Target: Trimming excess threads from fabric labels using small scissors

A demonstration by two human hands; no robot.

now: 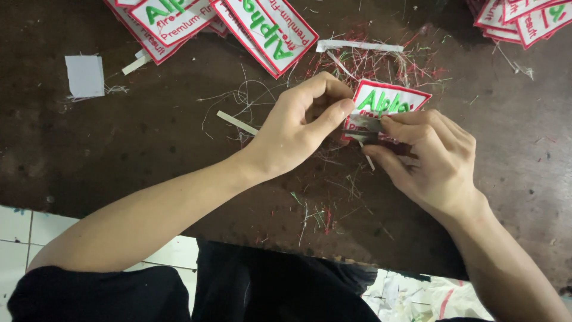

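The right hand [432, 158] pinches a small grey blade-like tool [364, 123] between thumb and forefinger, its edge laid on the lower edge of an embroidered patch [388, 101], white with a red border and green lettering. The left hand [301, 122] is closed on the same patch, thumb pressing its left end while the curled fingers back it from above. The patch is held just over the dark worktable [119, 149], in front of the litter of red and green thread clippings [381, 62].

The two thumbs sit very near the tool's edge, so a slip could likely nick the left thumb or cut into the red border stitching; the narrow grip on one end could also let the patch twist.

Both wrists bend inward, forearms coming from the near edge and meeting at the patch. Left of the patch lie loose threads and a pale strip [236, 122]; farther left, a white fabric square [84, 76]. Beyond it lie stacks of finished patches [238, 24], another stack [524, 21] to its upper right.
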